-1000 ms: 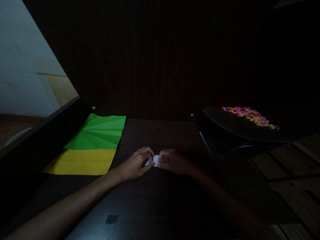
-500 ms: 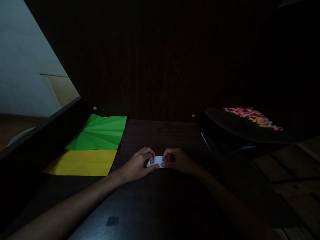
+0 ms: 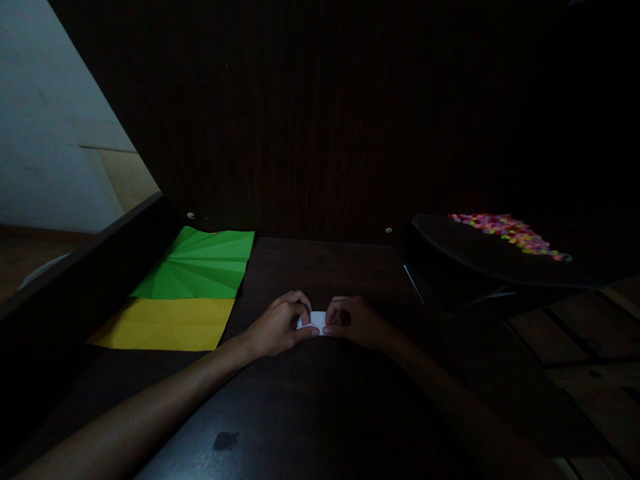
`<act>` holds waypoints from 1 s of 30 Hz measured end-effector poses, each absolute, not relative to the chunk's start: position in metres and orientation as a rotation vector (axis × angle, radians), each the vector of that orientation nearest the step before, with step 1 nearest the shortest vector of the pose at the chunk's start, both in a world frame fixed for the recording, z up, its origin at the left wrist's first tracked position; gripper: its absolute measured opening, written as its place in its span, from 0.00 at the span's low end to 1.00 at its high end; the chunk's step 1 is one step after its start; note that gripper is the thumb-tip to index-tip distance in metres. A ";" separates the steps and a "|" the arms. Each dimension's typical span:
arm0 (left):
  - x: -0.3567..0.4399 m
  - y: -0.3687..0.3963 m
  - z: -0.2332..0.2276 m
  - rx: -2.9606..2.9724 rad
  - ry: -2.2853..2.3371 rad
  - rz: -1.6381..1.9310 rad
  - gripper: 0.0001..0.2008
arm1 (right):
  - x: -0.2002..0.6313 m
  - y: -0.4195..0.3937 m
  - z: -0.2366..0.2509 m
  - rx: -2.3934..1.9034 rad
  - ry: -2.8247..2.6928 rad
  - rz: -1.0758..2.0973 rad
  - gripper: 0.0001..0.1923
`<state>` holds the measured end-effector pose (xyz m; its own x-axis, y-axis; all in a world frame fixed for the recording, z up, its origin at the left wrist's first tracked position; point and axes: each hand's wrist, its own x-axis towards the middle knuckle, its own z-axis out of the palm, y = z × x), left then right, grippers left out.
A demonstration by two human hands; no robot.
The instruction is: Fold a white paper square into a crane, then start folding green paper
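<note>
A small folded piece of white paper (image 3: 318, 319) lies on the dark wooden tabletop (image 3: 310, 400) between my two hands. At its left end, my left hand (image 3: 283, 323) pinches the paper, thumb at the near edge and curled fingers on top. My right hand (image 3: 354, 322) grips the right end in the same way, with thumb and bent forefinger close together. A flap along the near edge looks slightly raised. Both ends of the paper are hidden under my fingers.
Creased sheets of green paper (image 3: 200, 265) and yellow paper (image 3: 170, 325) lie to the left, beside a raised side board (image 3: 90, 253). A dark upright panel (image 3: 300, 120) closes the back. At right, a dark curved object (image 3: 465, 250) carries a colourful flower-like strip (image 3: 510, 233).
My left hand has shifted very slightly to the right, its thumb nearer my right thumb. Both hands keep hold of the white paper.
</note>
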<state>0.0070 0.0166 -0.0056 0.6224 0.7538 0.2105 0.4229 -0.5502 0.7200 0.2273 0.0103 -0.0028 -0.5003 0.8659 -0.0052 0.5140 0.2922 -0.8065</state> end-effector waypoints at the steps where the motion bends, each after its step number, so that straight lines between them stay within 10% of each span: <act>1: 0.007 0.016 -0.005 2.208 0.922 0.680 0.09 | 0.227 0.010 -0.002 -1.232 -2.144 1.074 0.05; 30: 0.010 0.016 -0.011 2.182 0.943 0.766 0.11 | 0.224 0.008 0.002 -1.258 -2.237 1.019 0.05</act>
<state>0.0100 0.0160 -0.0115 0.5742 0.7778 0.2556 0.4091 -0.5430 0.7334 0.2243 0.0077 0.0024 -0.5284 0.8486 -0.0236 0.5747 0.3372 -0.7457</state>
